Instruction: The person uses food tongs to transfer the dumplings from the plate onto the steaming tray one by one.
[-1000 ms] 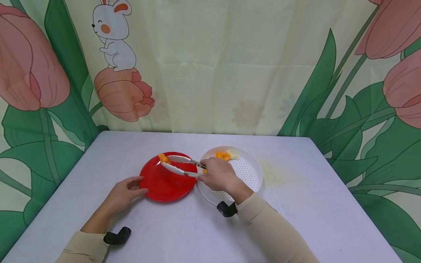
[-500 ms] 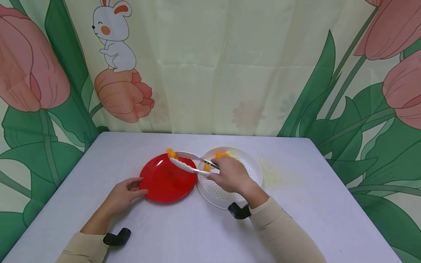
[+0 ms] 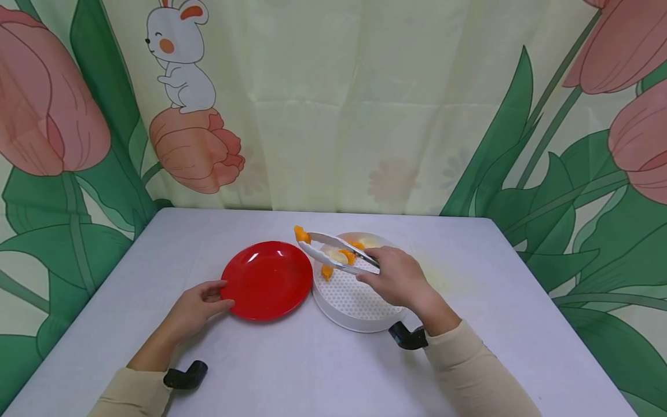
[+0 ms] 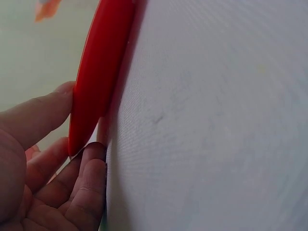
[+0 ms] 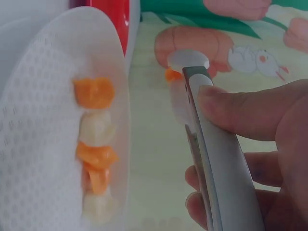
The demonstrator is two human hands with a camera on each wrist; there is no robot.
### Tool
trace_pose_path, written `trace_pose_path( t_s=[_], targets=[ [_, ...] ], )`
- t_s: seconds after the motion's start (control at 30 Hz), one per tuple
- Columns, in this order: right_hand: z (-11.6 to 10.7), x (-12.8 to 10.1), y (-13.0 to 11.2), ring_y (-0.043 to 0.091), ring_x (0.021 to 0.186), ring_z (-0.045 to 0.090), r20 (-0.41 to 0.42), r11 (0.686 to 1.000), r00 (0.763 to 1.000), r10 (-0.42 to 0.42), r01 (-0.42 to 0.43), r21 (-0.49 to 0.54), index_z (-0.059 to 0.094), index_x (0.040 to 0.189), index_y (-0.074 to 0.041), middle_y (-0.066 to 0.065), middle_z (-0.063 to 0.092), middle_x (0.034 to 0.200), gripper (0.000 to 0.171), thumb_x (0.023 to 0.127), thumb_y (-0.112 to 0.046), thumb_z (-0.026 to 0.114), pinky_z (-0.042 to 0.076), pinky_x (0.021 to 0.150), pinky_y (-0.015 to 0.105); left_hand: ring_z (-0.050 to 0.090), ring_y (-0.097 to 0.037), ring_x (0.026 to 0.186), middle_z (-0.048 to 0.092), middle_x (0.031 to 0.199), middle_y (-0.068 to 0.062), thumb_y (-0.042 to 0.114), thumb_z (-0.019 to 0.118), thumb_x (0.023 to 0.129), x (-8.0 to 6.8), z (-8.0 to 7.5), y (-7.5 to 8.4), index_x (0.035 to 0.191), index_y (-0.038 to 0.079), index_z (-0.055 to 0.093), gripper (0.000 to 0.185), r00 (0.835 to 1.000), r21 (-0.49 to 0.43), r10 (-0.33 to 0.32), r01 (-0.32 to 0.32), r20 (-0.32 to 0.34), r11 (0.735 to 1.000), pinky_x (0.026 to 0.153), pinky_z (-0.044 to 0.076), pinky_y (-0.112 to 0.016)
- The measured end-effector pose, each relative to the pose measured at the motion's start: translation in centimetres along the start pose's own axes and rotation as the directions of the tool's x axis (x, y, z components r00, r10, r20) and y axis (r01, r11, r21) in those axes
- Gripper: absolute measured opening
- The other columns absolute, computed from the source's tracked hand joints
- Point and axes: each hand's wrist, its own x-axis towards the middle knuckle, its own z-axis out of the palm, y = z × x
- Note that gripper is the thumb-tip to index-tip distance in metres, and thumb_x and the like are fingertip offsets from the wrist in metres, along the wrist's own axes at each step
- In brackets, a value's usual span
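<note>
Now tongs (image 3: 339,251) with orange piece (image 3: 300,234) off red plate (image 3: 267,279), over white tray (image 3: 359,301).

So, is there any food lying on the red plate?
No, the red plate is bare; the tongs hold an orange piece above the white tray.

A plain red plate (image 3: 267,280) is shown; a white tray (image 3: 359,301) bears a dotted pattern; orange and pale pieces (image 5: 95,92) are seen.
</note>
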Motion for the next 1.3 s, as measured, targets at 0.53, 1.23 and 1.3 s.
trace_pose_path(
  t_s=[0.53, 1.23, 1.3],
  targets=[
    [-1.0, -1.7, 4.5, 0.023, 0.089, 0.052, -0.013, 0.995, 0.995, 0.097, -0.097, -0.008, 0.05, 0.126, -0.006, 0.01, 0.057, 0.113, 0.062, 0.077, -0.041, 0.065, 0.044, 0.067, 0.036, 0.046, -0.035, 0.106, 0.044, 0.125, -0.02, 0.038, 0.075, 0.069, 0.0, 0.0, -0.3, 0.134, 0.007, 0.037, 0.081, 1.0, -0.004, -0.002, 0.002, 0.001, 1.0, 0.073, 0.051, -0.035],
    [-0.7, -3.7, 7.3, 0.022, 0.086, 0.051, 0.052, 0.986, 0.985, 0.164, -0.164, 0.002, 0.049, 0.125, -0.004, 0.009, 0.058, 0.108, 0.064, 0.076, -0.041, 0.067, 0.044, 0.066, 0.036, 0.048, -0.034, 0.106, 0.044, 0.125, -0.019, 0.037, 0.075, 0.07, 0.0, 0.1, 0.1, 0.134, 0.006, 0.037, 0.08, 1.0, -0.011, 0.001, -0.001, -0.006, 1.0, 0.074, 0.051, -0.035],
    [-0.6, -3.8, 7.4, 0.022, 0.086, 0.051, 0.061, 0.986, 0.984, 0.168, -0.169, 0.004, 0.049, 0.125, -0.004, 0.008, 0.058, 0.109, 0.065, 0.076, -0.041, 0.067, 0.044, 0.066, 0.037, 0.048, -0.034, 0.106, 0.044, 0.125, -0.02, 0.037, 0.074, 0.07, 0.0, 0.1, 0.1, 0.134, 0.006, 0.037, 0.08, 1.0, -0.014, 0.001, -0.001, -0.006, 1.0, 0.074, 0.051, -0.035]
  ],
)
